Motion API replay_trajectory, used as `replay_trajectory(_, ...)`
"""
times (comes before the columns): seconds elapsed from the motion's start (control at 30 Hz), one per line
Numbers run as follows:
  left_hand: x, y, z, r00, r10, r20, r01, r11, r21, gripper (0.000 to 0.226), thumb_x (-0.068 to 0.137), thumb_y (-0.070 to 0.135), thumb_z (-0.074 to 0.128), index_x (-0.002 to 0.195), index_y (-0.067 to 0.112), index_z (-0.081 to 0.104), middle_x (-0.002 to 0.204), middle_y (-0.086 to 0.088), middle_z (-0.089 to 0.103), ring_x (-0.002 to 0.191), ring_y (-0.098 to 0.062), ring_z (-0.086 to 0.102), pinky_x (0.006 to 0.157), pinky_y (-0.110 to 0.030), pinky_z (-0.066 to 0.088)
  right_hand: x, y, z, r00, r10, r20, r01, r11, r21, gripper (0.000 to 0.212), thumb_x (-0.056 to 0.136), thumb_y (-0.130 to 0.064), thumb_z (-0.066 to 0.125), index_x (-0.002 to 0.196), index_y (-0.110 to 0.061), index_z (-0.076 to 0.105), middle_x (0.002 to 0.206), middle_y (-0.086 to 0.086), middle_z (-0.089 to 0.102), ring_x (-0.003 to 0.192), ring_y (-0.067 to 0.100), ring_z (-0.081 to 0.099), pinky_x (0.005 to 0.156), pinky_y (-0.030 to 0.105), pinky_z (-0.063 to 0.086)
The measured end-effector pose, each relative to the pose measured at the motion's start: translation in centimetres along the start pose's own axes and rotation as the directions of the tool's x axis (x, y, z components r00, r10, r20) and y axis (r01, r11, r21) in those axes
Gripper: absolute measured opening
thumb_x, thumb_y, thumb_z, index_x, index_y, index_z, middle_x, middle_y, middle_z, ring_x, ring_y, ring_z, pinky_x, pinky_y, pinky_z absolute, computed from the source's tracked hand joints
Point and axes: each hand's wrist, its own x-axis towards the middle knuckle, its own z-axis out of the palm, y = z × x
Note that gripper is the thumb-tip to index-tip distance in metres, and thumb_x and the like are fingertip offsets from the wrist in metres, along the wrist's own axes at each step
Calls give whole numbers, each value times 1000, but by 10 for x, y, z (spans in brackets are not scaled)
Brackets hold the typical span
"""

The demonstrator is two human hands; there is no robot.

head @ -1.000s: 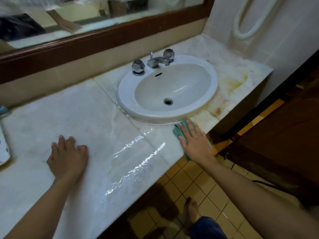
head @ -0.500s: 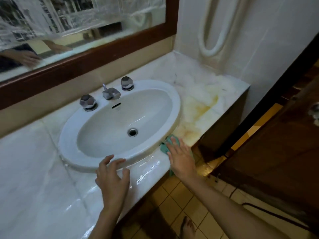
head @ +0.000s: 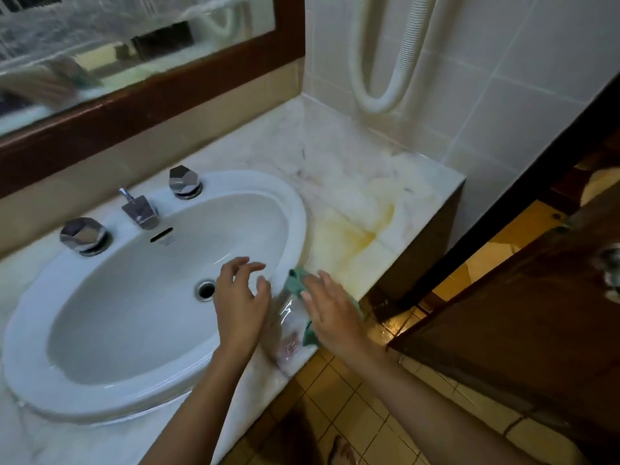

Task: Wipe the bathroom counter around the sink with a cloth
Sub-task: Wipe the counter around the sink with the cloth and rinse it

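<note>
Right hand: fingers straight and spread, palm down on a green cloth, pressing it flat to the marble counter at its near edge, just right of the sink rim. Left hand: fingers loosely curled, holding nothing, over the right side of the basin beside the drain; contact with the basin cannot be told. Surroundings: yellow stain on the counter just beyond the cloth, tap and two knobs at the sink's far side, mirror behind, white hose on the far right wall.
</note>
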Motion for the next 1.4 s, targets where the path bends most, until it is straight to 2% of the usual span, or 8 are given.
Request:
replay_trajectory(0.2, 32, 5, 22, 989, -11, 150, 18, 999, -42, 36, 91, 27, 45, 122, 20, 62, 139, -1, 48, 130, -18, 42, 105, -40, 38, 6, 6, 30, 1000, 6, 13, -1, 938, -348, 55, 98, -39, 27, 142, -8, 38, 149, 15, 40, 141, 34, 30, 110, 50, 34)
replay_trajectory(0.43, 32, 8, 41, 974, -50, 222, 45, 999, 31, 34, 94, 21, 51, 127, 19, 60, 146, -2, 43, 135, -20, 39, 110, -35, 33, 56, 47, -4, 999, 1, 34, 11, 939, -344, 51, 96, -36, 28, 139, -17, 49, 148, 9, 44, 140, 30, 34, 113, 47, 28)
replay_trajectory(0.57, 48, 19, 48, 981, -42, 191, 29, 997, 72, 37, 93, 20, 55, 129, 18, 58, 150, 0, 37, 134, -20, 38, 103, -31, 34, 77, 70, -35, 992, 104, -68, -100, 994, 49, 39, 103, -22, 34, 136, -11, 51, 136, 11, 55, 130, 25, 48, 107, 32, 35)
replay_trajectory(0.73, 80, 42, 72, 985, -19, 169, 3, 995, 95, 43, 93, 25, 53, 137, 20, 51, 159, 0, 21, 144, -21, 23, 112, -35, 26, 99, 95, -98, 841, 427, -333, -239, 844, 479, 20, 102, -18, 40, 108, -12, 59, 64, -5, 49, 50, -1, 52, 43, 10, 36)
replay_trajectory(0.87, 101, 58, 95, 972, -23, 234, -26, 979, 201, 62, 86, 37, 41, 146, 19, 40, 163, -9, 9, 148, -28, 13, 116, -43, 21, 151, 144, -122, 796, 429, -428, -311, 895, 318, 33, 103, -24, 38, 130, -12, 51, 118, 15, 59, 102, 16, 60, 79, 36, 50)
replay_trajectory(0.97, 105, 60, 106, 962, -62, 267, -15, 961, 277, 59, 94, 34, 41, 150, 20, 30, 164, -8, 3, 148, -29, 10, 116, -46, 23, 195, 179, -116, 882, 408, -237, -441, 891, -108, 48, 103, -37, 26, 149, -23, 28, 158, 5, 24, 143, 35, 17, 114, 49, 22)
replay_trajectory(1.13, 105, 58, 111, 964, -38, 261, -61, 931, 359, 54, 98, 26, 39, 149, 14, 29, 163, -13, 5, 145, -33, 14, 115, -42, 21, 252, 197, -108, 921, 389, -19, -359, 829, -428, 54, 100, -50, 9, 151, -38, -3, 162, 0, -10, 147, 31, -8, 118, 46, 1)
replay_trajectory(1.4, 106, 51, 115, 966, -66, 249, -28, 933, 358, 56, 98, 32, 41, 151, 23, 26, 165, 0, -2, 149, -27, 8, 118, -38, 16, 286, 144, -64, 980, 8, 197, 84, 888, -453, 54, 99, -51, 17, 152, -38, 9, 162, -1, 0, 147, 30, 1, 117, 44, 7)
